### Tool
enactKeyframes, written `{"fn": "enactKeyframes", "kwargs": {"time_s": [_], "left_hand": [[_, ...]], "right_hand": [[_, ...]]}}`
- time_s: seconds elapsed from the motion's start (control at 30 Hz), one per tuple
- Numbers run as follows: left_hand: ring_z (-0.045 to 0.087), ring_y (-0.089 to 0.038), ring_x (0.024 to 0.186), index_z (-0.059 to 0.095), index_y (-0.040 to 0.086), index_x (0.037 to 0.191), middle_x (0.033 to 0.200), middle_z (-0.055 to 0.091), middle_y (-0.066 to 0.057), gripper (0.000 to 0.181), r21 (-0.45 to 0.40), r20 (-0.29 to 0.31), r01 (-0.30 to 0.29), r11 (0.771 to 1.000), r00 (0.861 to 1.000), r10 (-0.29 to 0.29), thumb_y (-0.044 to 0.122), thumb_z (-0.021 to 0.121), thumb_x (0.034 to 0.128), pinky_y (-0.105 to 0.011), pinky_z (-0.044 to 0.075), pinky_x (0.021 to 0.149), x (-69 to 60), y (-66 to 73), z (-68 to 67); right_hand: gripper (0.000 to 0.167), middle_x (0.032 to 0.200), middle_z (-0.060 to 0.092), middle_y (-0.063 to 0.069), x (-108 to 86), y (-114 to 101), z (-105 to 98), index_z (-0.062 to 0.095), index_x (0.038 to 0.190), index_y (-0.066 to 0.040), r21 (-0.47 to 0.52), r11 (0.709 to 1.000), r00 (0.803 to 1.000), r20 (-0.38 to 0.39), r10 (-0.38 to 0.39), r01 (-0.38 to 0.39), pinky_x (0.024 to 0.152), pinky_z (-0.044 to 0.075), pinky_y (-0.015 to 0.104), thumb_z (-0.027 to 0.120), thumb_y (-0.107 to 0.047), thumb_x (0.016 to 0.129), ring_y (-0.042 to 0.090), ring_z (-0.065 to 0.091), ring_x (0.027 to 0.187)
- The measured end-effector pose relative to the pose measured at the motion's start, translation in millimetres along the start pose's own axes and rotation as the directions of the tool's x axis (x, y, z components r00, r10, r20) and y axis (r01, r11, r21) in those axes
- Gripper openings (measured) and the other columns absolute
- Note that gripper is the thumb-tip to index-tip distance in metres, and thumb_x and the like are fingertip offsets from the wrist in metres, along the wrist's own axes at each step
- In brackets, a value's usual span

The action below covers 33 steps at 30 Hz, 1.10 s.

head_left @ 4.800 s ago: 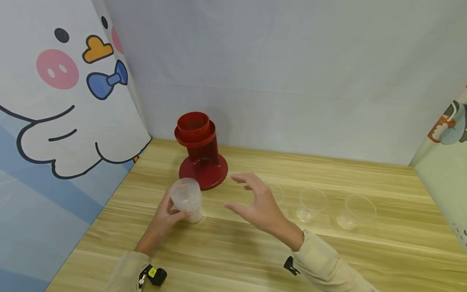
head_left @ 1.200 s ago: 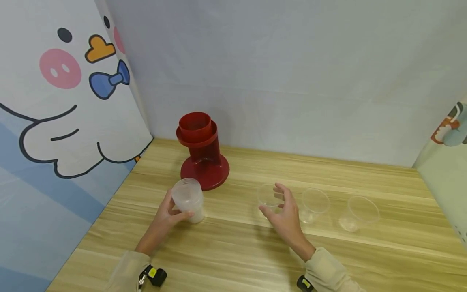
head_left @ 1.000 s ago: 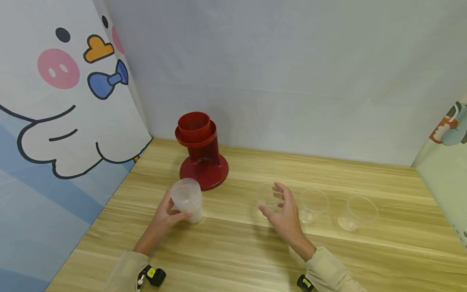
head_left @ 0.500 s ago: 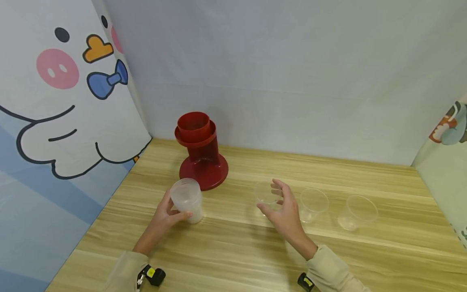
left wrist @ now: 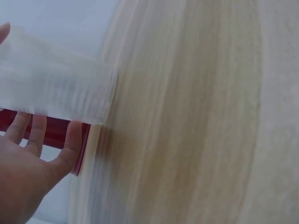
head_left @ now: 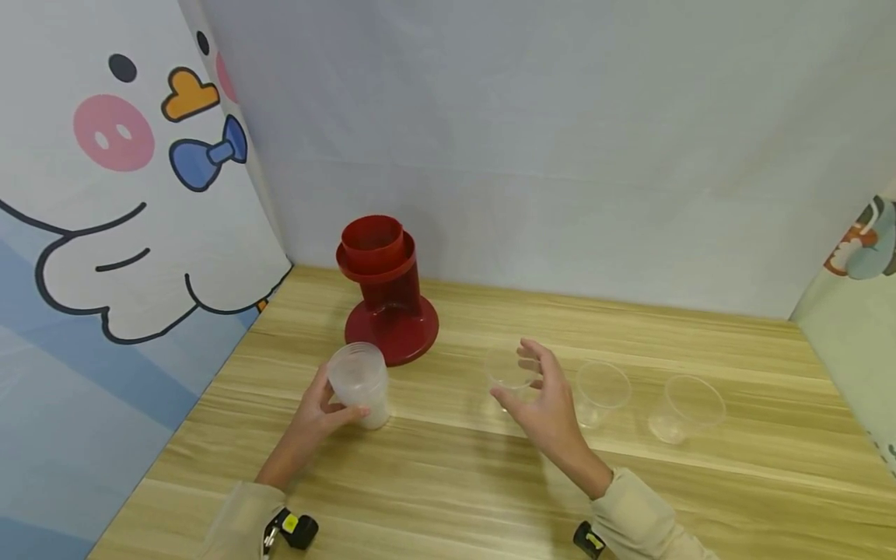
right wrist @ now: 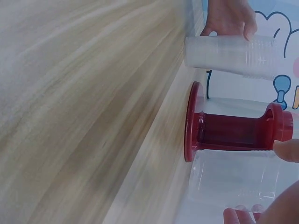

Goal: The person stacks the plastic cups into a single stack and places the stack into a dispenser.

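Observation:
My left hand (head_left: 313, 422) grips a stack of nested clear plastic cups (head_left: 359, 383) that stands upright on the table at left of centre. In the left wrist view, several fingers lie along the side of this stack (left wrist: 56, 81). My right hand (head_left: 548, 412) holds a single clear plastic cup (head_left: 505, 372) between thumb and fingers. The right wrist view shows this cup (right wrist: 231, 179) with the thumb (right wrist: 287, 150) near its rim and other fingers on the opposite side. Whether its base touches the table, I cannot tell.
Behind the stack stands a red cup holder (head_left: 388, 303) with a round base and open tube top. Two more clear cups, one just right of my right hand (head_left: 602, 389) and one farther right (head_left: 689, 408), stand on the wooden table (head_left: 448, 498). A white cloth wall (head_left: 525, 155) closes the back.
My right hand, empty beside the red holder at first, moved right to the leftmost single cup. Hand and cup then shifted slightly left and back. The left hand stayed on the stack.

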<state>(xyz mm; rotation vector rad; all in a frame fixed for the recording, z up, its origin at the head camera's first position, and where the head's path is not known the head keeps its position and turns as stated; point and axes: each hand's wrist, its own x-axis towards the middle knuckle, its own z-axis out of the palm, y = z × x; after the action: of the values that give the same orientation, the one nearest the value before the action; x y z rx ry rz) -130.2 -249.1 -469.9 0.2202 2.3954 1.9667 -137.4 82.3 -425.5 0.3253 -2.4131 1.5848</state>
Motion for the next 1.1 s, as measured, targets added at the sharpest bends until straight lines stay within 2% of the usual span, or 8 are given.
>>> {"fn": "enactKeyframes", "kwargs": {"time_s": [0.17, 0.47, 0.77, 1.1], "left_hand": [[0.043, -0.023, 0.118, 0.027, 0.014, 0.145, 0.135, 0.040, -0.010, 0.078, 0.004, 0.002, 0.005, 1.000, 1.000, -0.005, 0.009, 0.072, 0.0812, -0.030, 0.046, 0.088, -0.3, 0.6, 0.4], [0.040, -0.026, 0.122, 0.028, 0.015, 0.144, 0.136, 0.040, -0.009, 0.078, 0.018, -0.007, 0.024, 1.000, 1.000, -0.024, 0.012, 0.074, 0.0808, -0.033, 0.045, 0.089, 0.1, 0.0, -0.5], [0.041, -0.025, 0.122, 0.027, 0.016, 0.143, 0.136, 0.041, -0.008, 0.080, 0.019, -0.006, 0.036, 0.999, 0.999, -0.036, 0.013, 0.075, 0.0797, -0.034, 0.045, 0.089, 1.2, -0.7, -0.3], [0.040, -0.027, 0.123, 0.027, 0.015, 0.143, 0.136, 0.040, -0.009, 0.079, 0.019, -0.010, 0.036, 0.999, 0.999, -0.036, 0.013, 0.074, 0.0803, -0.037, 0.045, 0.090, 2.0, -1.5, 0.8]], "right_hand": [[0.072, 0.127, 0.052, 0.009, 1.6, -5, -2, 0.042, 0.135, -0.007, 0.001, 1.000, 1.000, 0.015, -0.010, 0.010, 0.085, 0.043, 0.043, 0.081, -0.012, 0.074, 0.028, 0.052, 0.114], [0.072, 0.127, 0.053, 0.009, 10.1, -18, -5, 0.043, 0.135, -0.007, 0.008, 0.997, 0.997, 0.022, -0.080, 0.080, 0.084, 0.044, 0.045, 0.080, -0.013, 0.075, 0.028, 0.053, 0.113], [0.071, 0.126, 0.053, 0.008, 16.7, -33, -4, 0.044, 0.135, -0.009, 0.052, 0.995, 0.995, 0.044, -0.086, 0.084, 0.086, 0.043, 0.044, 0.080, -0.012, 0.075, 0.027, 0.053, 0.114], [0.070, 0.126, 0.054, 0.007, 19.0, -40, -2, 0.045, 0.134, -0.009, 0.061, 0.993, 0.993, 0.054, -0.101, 0.098, 0.086, 0.044, 0.048, 0.081, -0.013, 0.074, 0.027, 0.053, 0.113]]}}
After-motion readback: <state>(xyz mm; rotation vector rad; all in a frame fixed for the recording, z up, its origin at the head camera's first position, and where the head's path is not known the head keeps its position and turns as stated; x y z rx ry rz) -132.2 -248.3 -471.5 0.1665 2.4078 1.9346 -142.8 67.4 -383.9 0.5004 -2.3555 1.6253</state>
